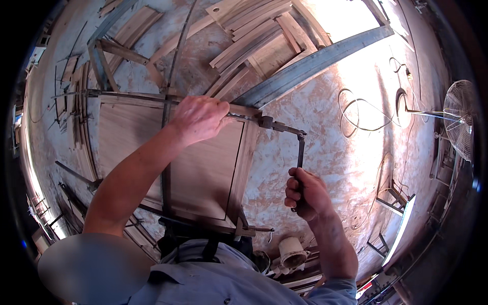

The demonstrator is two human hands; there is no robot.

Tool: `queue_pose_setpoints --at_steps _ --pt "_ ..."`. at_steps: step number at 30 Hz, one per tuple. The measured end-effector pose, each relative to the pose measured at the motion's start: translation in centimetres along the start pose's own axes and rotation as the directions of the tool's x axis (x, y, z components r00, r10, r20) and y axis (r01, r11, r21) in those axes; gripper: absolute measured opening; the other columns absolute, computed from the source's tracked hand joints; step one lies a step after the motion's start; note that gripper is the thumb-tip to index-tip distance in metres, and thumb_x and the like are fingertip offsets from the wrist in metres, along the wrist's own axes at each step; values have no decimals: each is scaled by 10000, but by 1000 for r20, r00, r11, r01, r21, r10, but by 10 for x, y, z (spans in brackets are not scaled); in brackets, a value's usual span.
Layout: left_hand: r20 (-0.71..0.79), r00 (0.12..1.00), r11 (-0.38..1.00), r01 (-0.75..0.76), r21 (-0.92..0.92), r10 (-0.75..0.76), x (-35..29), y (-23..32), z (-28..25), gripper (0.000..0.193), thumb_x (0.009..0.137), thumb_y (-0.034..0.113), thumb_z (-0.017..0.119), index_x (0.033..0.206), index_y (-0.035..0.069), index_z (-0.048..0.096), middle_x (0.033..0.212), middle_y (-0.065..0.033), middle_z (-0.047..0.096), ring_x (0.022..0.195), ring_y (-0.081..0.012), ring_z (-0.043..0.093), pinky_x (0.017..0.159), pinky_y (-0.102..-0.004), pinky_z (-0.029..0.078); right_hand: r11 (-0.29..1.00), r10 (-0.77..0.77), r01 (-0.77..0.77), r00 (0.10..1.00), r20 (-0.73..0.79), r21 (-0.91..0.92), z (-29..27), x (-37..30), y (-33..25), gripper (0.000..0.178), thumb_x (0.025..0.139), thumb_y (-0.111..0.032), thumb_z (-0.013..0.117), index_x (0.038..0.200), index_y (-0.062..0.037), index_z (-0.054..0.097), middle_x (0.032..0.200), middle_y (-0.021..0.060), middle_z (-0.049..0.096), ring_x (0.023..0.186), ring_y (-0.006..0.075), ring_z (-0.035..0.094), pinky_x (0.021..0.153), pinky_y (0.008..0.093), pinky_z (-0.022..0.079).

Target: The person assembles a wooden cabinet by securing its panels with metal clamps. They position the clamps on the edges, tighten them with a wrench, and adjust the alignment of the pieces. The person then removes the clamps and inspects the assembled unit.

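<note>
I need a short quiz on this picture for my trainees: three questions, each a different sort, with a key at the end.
1. Multiple choice. What does the right hand grip?
A) a white bucket
B) a metal handle
C) a wooden strip

2. True or false: both hands grip the same handle.

3. Fill the gap: on the far right of the picture stands a round, wire-caged ____.

Key
1: B.
2: False; the left hand is on the clamp at the far edge of the wooden panel.
3: fan.
</note>
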State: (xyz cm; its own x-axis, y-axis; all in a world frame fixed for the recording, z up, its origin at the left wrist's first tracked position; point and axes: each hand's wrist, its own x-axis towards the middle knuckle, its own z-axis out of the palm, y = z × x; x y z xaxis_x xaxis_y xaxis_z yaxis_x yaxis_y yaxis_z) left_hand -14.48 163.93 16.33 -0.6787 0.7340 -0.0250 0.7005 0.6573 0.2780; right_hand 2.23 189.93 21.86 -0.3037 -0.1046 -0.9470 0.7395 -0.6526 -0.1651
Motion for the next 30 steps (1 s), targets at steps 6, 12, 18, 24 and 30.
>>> queue_pose_setpoints --at_steps 6,12,18,24,30 --pt "23 999 1000 24 -4 -24 1 0 -1 282 808 324 692 788 76 559 713 -106 632 688 -311 656 575 -425 514 722 -592 620 783 190 -308 -16 -13 52 621 859 -41 622 1399 -10 316 1058 139 568 859 225 642 697 380 554" --pt "21 998 998 51 41 -52 -3 4 1 267 827 327 670 808 78 574 723 -115 636 725 -303 660 609 -439 518 -219 -758 731 289 585 -646 -46 23 60 385 735 22 720 1089 -37 581 1089 171 595 955 251 629 792 338 519" --pt "-34 999 999 7 36 -6 -2 -1 5 256 822 314 675 793 80 575 694 -100 628 704 -295 653 601 -423 519 -535 -757 544 31 653 -646 -15 15 34 171 788 -138 700 705 -23 604 967 117 666 1034 335 634 966 482 459" --pt "-30 999 998 -10 54 12 0 -3 8 267 801 318 690 764 79 578 687 -96 626 692 -292 655 580 -417 518 -425 -755 689 89 650 -587 -11 14 11 145 769 7 596 630 -10 558 834 101 692 979 327 668 943 466 497" --pt "-17 1000 1000 -10 -3 10 -2 -3 6 272 789 326 705 765 82 586 685 -95 623 690 -296 654 580 -419 516 -163 -822 768 240 516 -619 15 -5 -25 234 823 49 521 596 39 574 667 128 670 778 262 699 764 351 546"
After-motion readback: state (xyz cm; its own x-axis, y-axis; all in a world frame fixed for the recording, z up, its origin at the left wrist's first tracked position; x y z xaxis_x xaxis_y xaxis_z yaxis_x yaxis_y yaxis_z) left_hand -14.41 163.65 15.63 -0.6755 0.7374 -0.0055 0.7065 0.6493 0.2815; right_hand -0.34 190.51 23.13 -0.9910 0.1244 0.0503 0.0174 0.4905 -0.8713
